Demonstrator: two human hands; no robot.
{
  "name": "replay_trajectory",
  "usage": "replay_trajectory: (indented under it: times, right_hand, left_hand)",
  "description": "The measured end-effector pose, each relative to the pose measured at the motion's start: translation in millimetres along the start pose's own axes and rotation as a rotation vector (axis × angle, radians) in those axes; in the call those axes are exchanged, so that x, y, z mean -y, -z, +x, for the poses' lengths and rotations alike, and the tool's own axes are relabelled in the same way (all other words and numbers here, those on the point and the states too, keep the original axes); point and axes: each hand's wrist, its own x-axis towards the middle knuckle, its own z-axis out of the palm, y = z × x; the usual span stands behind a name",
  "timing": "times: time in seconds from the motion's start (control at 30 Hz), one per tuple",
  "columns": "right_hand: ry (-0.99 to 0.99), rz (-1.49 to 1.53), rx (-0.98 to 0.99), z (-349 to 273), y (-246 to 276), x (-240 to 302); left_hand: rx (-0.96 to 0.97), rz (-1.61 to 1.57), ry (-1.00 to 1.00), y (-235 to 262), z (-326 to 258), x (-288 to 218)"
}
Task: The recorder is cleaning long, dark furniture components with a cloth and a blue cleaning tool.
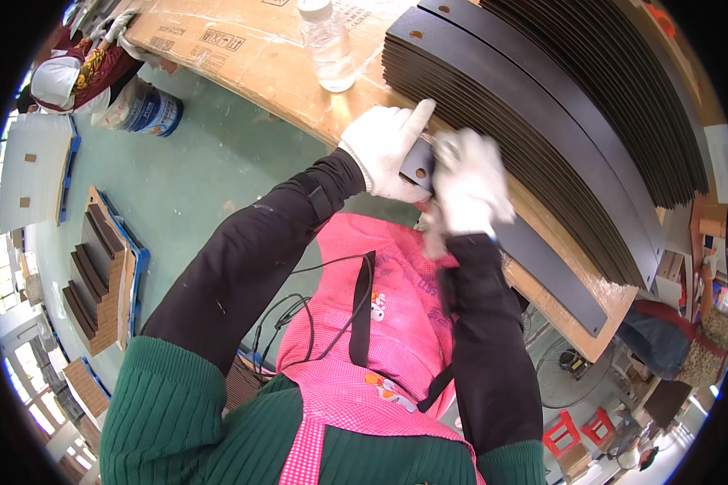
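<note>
Right hand (473, 182) motion-blurred; finger positions unreadable. It hides one side of the dark board (417, 166); cannot tell if that joins the strip (554, 279) beyond the wrist. Bottle (328, 52) cap and far stack (603, 89) clipped by upper edge.

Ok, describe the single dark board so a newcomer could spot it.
Find the cardboard-covered table at the top and right. Along its near edge, a long dark board runs from beneath the white-gloved right hand toward the table's lower corner. Unlike the stacks of dark boards beside it, it lies singly.
</note>
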Motion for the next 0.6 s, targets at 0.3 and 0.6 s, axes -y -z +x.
replay_trajectory:
  times: [0.3, 0.6]
  right_hand:
    - [0.21, -0.067, -0.163, -60.5, 17.7, -75.0]
    - [-0.313, 0.202, -0.093, -98.6, 65.1, -132.9]
  left_hand:
    - [0.047, -0.011, 0.015, 0.5, 5.4, -2.5]
    - [0.056, -0.034, -0.126, -2.0, 5.2, -2.2]
